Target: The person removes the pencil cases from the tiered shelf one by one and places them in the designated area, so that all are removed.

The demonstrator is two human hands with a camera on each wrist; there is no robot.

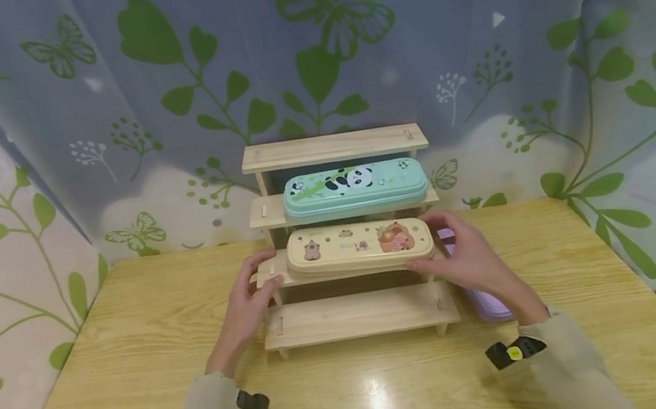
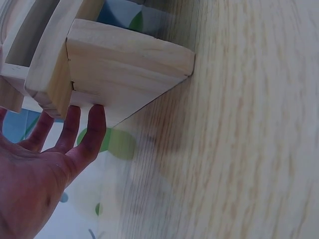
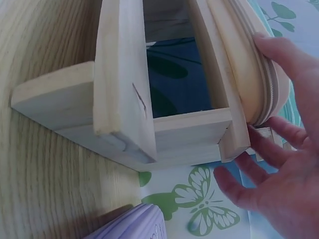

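A cream pencil case [image 1: 360, 246] with small animal pictures lies on the second step from the bottom of a stepped wooden rack [image 1: 360, 314]. My right hand [image 1: 469, 257] holds the right end of this case, thumb at its front and fingers behind; the right wrist view shows the thumb on the zipped side of the cream case [image 3: 249, 64]. At the left end of the same step, my left hand [image 1: 253, 300] grips the rack. In the left wrist view, fingertips [image 2: 96, 117] touch the rack's side panel [image 2: 119, 64].
A mint-green pencil case [image 1: 354, 188] with a panda sits one step higher. Beside the rack's right side, a purple case [image 1: 489, 304] lies on the wooden table [image 1: 156, 371], partly hidden by the right hand. Behind hangs a leaf-and-butterfly curtain [image 1: 166, 144].
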